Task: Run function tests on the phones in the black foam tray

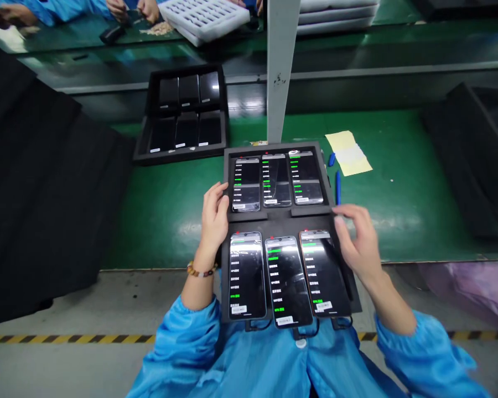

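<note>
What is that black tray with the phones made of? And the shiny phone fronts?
The black tray looks like matte foam or soft plastic: dull, no glare, thick cut edges. The phones seem glass-fronted: glossy, mirroring the ceiling lights. The left hand grips the tray's edge.

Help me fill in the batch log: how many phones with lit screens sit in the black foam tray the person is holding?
6, all in the black foam tray: three in the far row, three in the near row. None seem hidden.

Open green tabletop (398, 193) right of the phone tray (282, 221); white post (280, 66) and second tray (182, 116) crowd behind.
</note>
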